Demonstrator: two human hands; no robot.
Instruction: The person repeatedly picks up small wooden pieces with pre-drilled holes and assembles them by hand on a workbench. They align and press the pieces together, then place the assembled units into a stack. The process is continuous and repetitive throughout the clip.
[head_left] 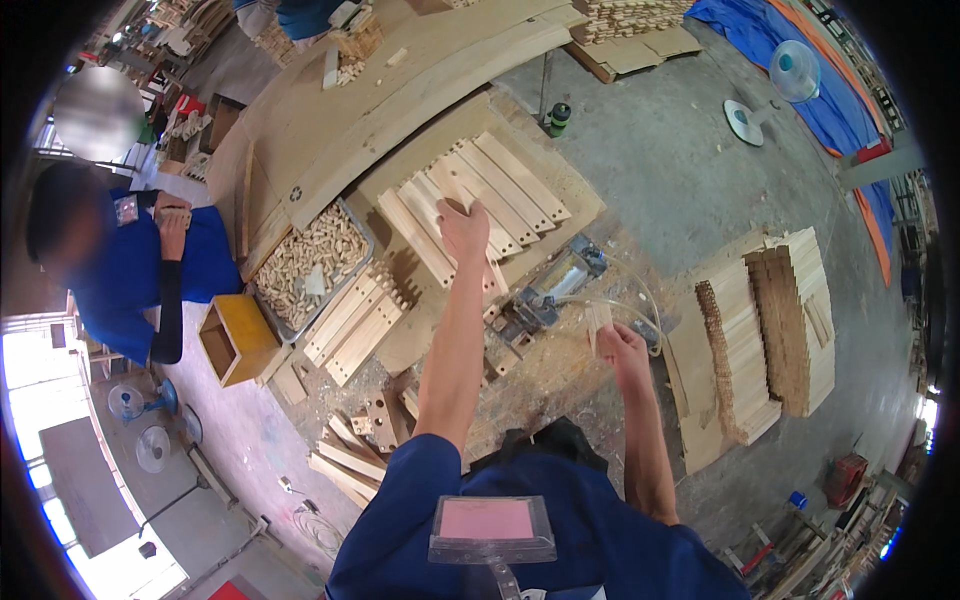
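My left hand [463,232] is closed at a pale wooden slat [494,282] on the workbench, with its fingertips partly hidden. Around it lies a row of similar slats [500,190], with small drilled holes near their ends. To the right, my right hand [622,346] pinches a small, pale flat wooden piece [598,320]. Between the hands sits a metal clamping device [540,300] with a clear hose [650,305], apart from both hands.
Wooden dowels fill a metal tray [357,218] at left, beside more drilled slats [352,325] and a yellow box [238,340]. Stacked slats [735,350] lie on cardboard at right. A co-worker in blue [150,270] sits at far left. A green bottle [559,117] stands beyond the bench.
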